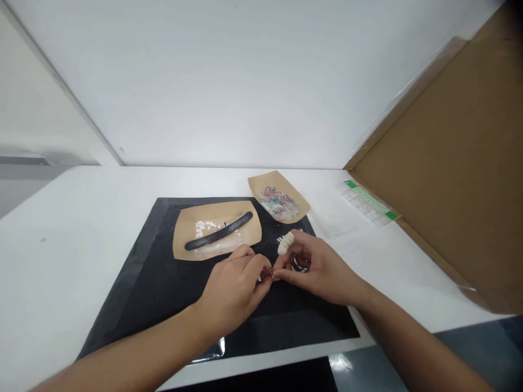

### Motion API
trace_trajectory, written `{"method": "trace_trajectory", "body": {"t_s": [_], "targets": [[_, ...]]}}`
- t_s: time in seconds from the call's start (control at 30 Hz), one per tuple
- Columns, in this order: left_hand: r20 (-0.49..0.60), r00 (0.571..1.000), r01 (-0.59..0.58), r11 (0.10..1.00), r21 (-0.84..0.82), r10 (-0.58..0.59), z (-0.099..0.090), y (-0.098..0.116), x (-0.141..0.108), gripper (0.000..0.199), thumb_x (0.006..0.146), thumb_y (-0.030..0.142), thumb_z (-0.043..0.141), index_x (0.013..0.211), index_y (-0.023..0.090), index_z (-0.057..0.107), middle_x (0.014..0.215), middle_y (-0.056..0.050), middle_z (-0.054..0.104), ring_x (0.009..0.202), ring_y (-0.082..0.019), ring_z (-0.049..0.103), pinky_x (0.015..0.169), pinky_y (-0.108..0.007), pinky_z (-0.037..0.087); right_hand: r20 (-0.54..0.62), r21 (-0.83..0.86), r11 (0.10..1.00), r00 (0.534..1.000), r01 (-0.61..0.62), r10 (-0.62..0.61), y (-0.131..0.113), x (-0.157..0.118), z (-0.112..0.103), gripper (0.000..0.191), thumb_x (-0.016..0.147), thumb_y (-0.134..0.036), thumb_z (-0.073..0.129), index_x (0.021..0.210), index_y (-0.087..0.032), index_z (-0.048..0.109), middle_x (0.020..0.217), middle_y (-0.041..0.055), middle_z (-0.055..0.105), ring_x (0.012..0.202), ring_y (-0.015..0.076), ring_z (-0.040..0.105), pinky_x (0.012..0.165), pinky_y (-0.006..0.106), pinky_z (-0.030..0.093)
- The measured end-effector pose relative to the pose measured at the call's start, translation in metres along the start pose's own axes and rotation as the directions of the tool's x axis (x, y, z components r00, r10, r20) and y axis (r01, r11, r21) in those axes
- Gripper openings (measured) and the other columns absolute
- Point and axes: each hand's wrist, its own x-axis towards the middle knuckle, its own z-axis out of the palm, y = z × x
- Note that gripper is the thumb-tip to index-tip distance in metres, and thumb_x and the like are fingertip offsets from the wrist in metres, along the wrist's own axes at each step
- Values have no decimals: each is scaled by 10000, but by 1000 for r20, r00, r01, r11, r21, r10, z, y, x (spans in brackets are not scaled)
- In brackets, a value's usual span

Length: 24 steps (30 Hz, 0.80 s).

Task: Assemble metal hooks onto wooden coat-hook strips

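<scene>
My left hand [239, 280] and my right hand [321, 269] meet above the black mat [163, 305], fingertips of both pinched closely together. Between them shows a tiny pale piece, too small and too covered to name. One finger of the right hand wears a cream finger cot [285, 243] and is raised. Small white pieces lie on the mat behind and beneath that hand, partly hidden by it. Just beyond the left hand, a brown paper tray [182, 231] holds a curved black nail file [219, 232] and several small white bits [204, 226].
A second paper tray [263, 182] holds small clear packets with red and green contents [280, 203]. On the white table [327, 207], a clear compartment case with a green label [370, 200] lies by a large cardboard box [453, 163]. A white wall [229, 92] stands behind.
</scene>
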Motion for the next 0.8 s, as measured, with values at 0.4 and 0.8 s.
{"method": "trace_trajectory", "body": {"t_s": [0.4,0.8], "targets": [[-5,999,45,996,-78,-45,1,0,-2,77,946,179,701,982,224,650,933,-8,752,922,-195,677,737,-290,561,41,-164,978,992,127,-122,-1,2,-2,202,917,-236,778,962,-252,582,934,-28,789,794,153,712,706,284,508],[18,995,100,990,-97,-99,-2,1,-1,424,908,139,729,1259,236,511,963,15,784,980,-221,725,808,-340,563,24,-217,967,991,131,-129,1,3,-2,224,958,-392,742,970,-265,557,952,-1,795,814,185,724,730,324,537]]}}
